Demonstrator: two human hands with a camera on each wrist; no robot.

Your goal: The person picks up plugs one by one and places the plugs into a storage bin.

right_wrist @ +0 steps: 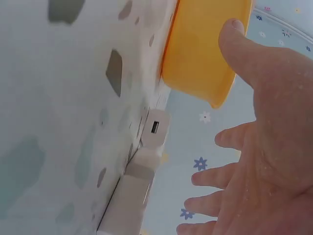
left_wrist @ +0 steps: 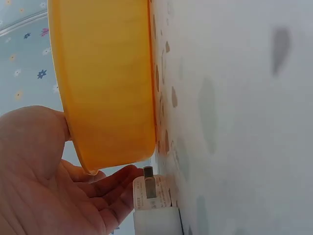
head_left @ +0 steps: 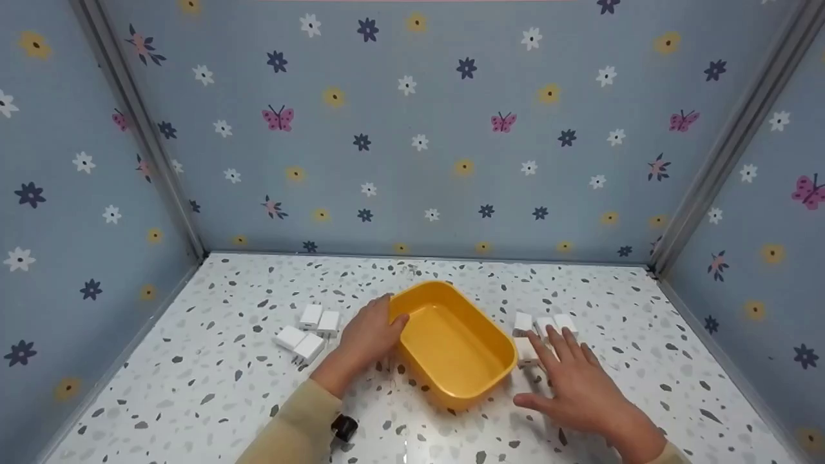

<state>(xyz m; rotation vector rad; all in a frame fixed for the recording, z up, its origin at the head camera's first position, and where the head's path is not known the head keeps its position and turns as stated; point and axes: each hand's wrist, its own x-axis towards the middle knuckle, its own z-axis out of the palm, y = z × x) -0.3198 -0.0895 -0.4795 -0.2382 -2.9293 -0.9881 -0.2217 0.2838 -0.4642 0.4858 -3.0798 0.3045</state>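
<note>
The right hand [head_left: 573, 393] is spreading its fingers and thumb wide, holding nothing, near four white chargers [head_left: 523, 322]. The left hand [head_left: 367, 332] is gripping the left side of a yellow tub [head_left: 451, 348], its thumb lying at the rim. The tub is resting on the speckled table [head_left: 187, 386], between those chargers and four others [head_left: 309, 346]. Beyond, a flowered wall [head_left: 412, 142] is rising.

Head view is directed forward and down at the tabletop [head_left: 193, 380] from above; both wrist views are taken close, low and sideways; the yellow container [head_left: 451, 348] is shared by all three.
</note>
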